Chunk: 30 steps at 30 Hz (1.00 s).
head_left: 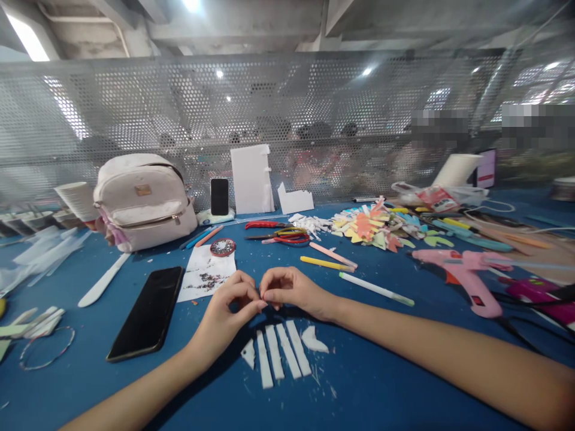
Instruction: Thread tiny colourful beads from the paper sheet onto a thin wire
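My left hand (231, 302) and my right hand (299, 292) meet just above the blue tabletop, thumbs and fingers pinched close together. Whatever lies between the fingertips is too small or hidden to make out. Below them, several white strips (274, 353) lie side by side at a slight slant. A small white triangular piece (248, 354) with a dark dot sits at their left end, and a notched white piece (314, 340) at their right, together looking like a fishbone. Tiny white scraps are scattered around these pieces.
Left are a black phone (146, 314), a white plastic knife (103, 280) and a backpack (139, 209). Glitter-strewn paper (188, 257), a red-rimmed dish (223, 247), scissors (294, 236) and markers (327, 263) lie ahead. A pink glue gun (478, 287) and colourful cutouts (366, 224) are to the right.
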Each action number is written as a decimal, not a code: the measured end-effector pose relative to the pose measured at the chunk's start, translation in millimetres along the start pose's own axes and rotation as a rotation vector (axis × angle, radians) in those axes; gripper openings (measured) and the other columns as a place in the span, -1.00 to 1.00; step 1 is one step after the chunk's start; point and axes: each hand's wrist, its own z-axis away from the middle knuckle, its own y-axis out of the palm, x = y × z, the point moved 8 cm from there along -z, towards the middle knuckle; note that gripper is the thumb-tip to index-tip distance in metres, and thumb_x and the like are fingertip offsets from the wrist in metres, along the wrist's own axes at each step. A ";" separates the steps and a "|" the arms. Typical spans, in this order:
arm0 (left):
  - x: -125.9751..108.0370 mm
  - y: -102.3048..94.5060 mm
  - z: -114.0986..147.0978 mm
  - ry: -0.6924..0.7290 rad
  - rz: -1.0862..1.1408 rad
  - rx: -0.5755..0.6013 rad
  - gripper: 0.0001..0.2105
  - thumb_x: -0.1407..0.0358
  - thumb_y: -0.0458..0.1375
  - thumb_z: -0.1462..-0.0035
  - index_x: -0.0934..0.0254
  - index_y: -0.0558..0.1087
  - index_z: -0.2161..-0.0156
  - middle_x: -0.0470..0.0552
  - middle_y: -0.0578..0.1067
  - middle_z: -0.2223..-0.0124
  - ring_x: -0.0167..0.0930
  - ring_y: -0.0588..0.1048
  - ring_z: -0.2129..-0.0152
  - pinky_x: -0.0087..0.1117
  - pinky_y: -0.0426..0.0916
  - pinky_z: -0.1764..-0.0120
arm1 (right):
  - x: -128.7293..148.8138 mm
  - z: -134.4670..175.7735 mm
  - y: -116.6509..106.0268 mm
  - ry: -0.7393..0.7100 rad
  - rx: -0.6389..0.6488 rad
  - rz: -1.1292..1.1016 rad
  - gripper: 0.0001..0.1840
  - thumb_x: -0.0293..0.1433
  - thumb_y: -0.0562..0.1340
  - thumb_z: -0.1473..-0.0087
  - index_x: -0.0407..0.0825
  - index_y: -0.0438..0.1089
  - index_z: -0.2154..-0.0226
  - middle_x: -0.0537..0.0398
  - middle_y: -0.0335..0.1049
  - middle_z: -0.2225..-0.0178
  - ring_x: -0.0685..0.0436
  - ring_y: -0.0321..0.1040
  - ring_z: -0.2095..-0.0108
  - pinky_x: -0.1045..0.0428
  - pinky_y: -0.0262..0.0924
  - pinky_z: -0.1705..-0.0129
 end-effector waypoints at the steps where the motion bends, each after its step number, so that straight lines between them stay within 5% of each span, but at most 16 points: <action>1: -0.2 -0.4 -0.2 0.001 0.004 -0.004 -0.82 0.30 0.20 -0.13 0.28 0.47 0.49 -0.02 0.38 0.31 -0.38 0.41 0.35 -0.40 0.27 0.29 | -0.7 0.3 -0.7 0.007 -0.005 0.004 -0.67 -0.20 0.42 0.01 -0.13 0.43 0.40 0.19 0.37 0.48 0.09 0.24 0.53 0.14 0.12 0.44; 9: 17.1 7.9 2.7 -0.287 0.225 0.024 -0.84 0.29 0.26 -0.03 0.31 0.49 0.50 -0.08 0.54 0.63 -0.55 0.33 0.79 -0.53 0.22 0.64 | -3.2 0.3 -6.8 -0.005 -0.052 -0.011 -0.66 -0.18 0.40 -0.02 -0.13 0.41 0.37 0.17 0.37 0.47 0.09 0.24 0.53 0.14 0.12 0.44; 18: 22.9 3.3 0.4 -0.285 0.271 -0.028 -0.91 0.32 0.25 -0.03 0.30 0.56 0.42 -0.01 0.66 0.49 -0.46 0.56 0.64 -0.52 0.37 0.54 | -0.4 0.1 -10.0 -0.007 -0.135 -0.116 -0.66 -0.18 0.41 0.00 -0.11 0.39 0.37 0.18 0.38 0.45 0.11 0.22 0.54 0.16 0.06 0.50; 30: 23.9 2.4 -0.7 -0.268 0.318 -0.033 -0.90 0.32 0.29 -0.04 0.31 0.53 0.34 0.01 0.67 0.43 -0.37 0.63 0.53 -0.47 0.40 0.49 | -5.8 -1.9 -10.3 0.009 -0.098 -0.177 -0.66 -0.21 0.37 -0.06 -0.09 0.28 0.34 0.09 0.51 0.41 0.10 0.35 0.60 0.20 0.04 0.58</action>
